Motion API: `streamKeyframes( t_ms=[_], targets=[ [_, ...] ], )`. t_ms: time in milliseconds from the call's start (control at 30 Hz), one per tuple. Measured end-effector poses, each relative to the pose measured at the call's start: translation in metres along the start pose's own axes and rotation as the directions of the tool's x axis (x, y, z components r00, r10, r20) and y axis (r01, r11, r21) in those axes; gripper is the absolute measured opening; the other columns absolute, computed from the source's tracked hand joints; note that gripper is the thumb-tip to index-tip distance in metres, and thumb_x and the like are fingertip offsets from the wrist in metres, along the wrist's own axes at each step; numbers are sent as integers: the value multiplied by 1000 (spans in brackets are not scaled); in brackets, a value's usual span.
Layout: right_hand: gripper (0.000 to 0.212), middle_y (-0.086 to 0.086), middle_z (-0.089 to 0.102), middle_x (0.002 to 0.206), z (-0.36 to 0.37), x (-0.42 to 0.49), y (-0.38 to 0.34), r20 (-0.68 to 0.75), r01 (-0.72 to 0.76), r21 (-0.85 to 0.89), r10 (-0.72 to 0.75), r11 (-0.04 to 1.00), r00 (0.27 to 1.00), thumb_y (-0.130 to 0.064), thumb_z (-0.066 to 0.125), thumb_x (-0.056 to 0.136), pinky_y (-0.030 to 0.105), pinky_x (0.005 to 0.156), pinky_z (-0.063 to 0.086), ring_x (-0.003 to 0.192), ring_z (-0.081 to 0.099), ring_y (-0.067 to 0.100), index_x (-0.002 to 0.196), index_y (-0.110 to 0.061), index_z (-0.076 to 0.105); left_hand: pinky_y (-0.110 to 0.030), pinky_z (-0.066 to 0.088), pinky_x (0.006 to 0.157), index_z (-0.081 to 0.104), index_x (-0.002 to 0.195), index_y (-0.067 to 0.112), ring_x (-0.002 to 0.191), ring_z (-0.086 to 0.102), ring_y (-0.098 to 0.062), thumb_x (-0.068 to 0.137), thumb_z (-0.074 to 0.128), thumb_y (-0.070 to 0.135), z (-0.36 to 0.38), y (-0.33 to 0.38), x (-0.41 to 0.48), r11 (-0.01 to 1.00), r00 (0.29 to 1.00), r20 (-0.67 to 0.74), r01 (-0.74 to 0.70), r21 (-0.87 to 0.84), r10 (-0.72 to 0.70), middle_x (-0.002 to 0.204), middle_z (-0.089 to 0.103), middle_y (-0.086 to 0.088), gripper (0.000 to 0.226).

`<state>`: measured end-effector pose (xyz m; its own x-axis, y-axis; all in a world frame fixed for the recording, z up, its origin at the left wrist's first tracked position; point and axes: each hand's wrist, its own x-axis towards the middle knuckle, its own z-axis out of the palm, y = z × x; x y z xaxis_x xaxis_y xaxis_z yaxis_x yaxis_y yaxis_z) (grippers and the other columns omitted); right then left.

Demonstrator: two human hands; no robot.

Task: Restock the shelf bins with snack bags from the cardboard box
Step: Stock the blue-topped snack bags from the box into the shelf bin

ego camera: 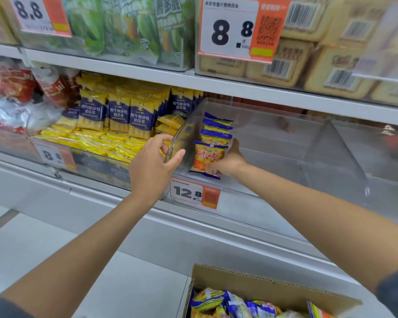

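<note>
Head view shows the placing step under way: the person is setting a snack bag into the clear bin [218, 100] on the shelf. The left hand [151, 167] grips the bin's left wall at its front corner, thumb on one side and curled fingers on the other, seemingly to steady it. The right hand [231, 162] reaches inside the bin and holds the front bag [206, 158] by its lower edge, fingers tucked under it and thumb raised beside it. That bag stands upright against the bin's left wall, at the front of a row of snack bags [217, 126].

Four bags can be counted in that row, the front one included, and everything to the right of them inside the bin looks bare. One price tag [194, 192] hangs on the bin's front. One cardboard box [262, 283] sits open below and in front of the bin, with loose bags [216, 299] heaped inside. At least five show, but the frame edge cuts off the rest.

As a judgement, the task is at an early stage. The next move calls for letting go of the front bag without tipping the row, then reaching down to the box for another.
</note>
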<state>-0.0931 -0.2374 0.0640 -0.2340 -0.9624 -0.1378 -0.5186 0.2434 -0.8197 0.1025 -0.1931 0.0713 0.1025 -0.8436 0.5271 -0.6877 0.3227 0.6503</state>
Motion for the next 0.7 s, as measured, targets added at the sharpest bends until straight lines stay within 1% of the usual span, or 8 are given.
streamKeyframes(
  t_ms=[33, 133, 167, 300, 433, 533, 633, 700],
  targets=[
    [102, 6, 52, 135, 0, 1, 0, -5, -9, 3, 9, 1000, 1000, -18, 86, 70, 38, 95, 48, 123, 54, 26, 145, -15, 17, -30, 41, 52, 58, 112, 30, 60, 48, -5, 87, 65, 46, 0, 0, 0, 1000, 1000, -3, -1, -1, 1, 81, 56, 8, 31],
    [85, 8, 54, 133, 2, 9, 2, -44, -7, -28, 6, 1000, 999, -21, 86, 69, 39, 97, 48, 122, 55, 26, 135, -14, 32, -30, 40, 52, 58, 112, 30, 60, 47, -5, 87, 66, 45, 2, 0, 0, 1000, 1000, -5, -3, -1, 3, 81, 55, 9, 30],
    [85, 8, 54, 132, 5, 9, 2, -47, 1, -35, -3, 999, 999, -22, 88, 66, 39, 98, 49, 121, 55, 26, 131, -14, 35, -31, 40, 52, 58, 112, 30, 60, 48, -5, 87, 65, 45, 2, 0, 0, 1000, 1000, -7, -4, -2, 4, 80, 55, 9, 30],
    [103, 4, 52, 128, 14, 7, 3, -12, 42, -24, -42, 999, 999, -31, 95, 51, 43, 101, 48, 120, 53, 24, 131, -22, 31, -34, 44, 55, 59, 112, 29, 62, 49, -8, 88, 65, 44, 3, -2, 0, 1000, 1000, -15, -5, -1, 5, 80, 56, 8, 29],
    [88, 5, 56, 125, 11, 8, 5, -85, 79, -87, -86, 993, 993, -31, 91, 60, 41, 95, 51, 115, 57, 25, 127, -18, 35, -33, 43, 55, 59, 111, 29, 61, 48, -7, 89, 64, 44, 2, -2, 0, 1000, 1000, -19, -7, 5, 7, 79, 55, 8, 27],
    [92, 6, 54, 122, 13, 8, 4, -130, 96, -145, -115, 985, 985, -42, 92, 54, 42, 92, 53, 111, 58, 26, 123, -20, 35, -33, 43, 54, 58, 112, 28, 61, 49, -8, 89, 63, 45, 2, -3, 0, 1000, 1000, -18, -17, 11, 17, 79, 55, 8, 29],
    [99, 4, 53, 123, 17, 11, 0, -114, 75, -81, -84, 994, 990, -45, 92, 49, 39, 93, 52, 113, 57, 24, 125, -21, 34, -34, 43, 54, 57, 113, 29, 61, 50, -9, 89, 63, 45, 3, -3, 0, 1000, 1000, -12, -18, 10, 18, 79, 55, 8, 29],
    [103, 4, 52, 126, 17, 16, -3, -101, 60, -47, -65, 997, 993, -45, 93, 47, 42, 95, 52, 117, 54, 24, 128, -23, 35, -34, 44, 55, 57, 113, 29, 61, 49, -9, 89, 63, 46, 3, -3, 0, 1000, 1000, -14, -22, 13, 22, 79, 55, 8, 29]
  ],
)
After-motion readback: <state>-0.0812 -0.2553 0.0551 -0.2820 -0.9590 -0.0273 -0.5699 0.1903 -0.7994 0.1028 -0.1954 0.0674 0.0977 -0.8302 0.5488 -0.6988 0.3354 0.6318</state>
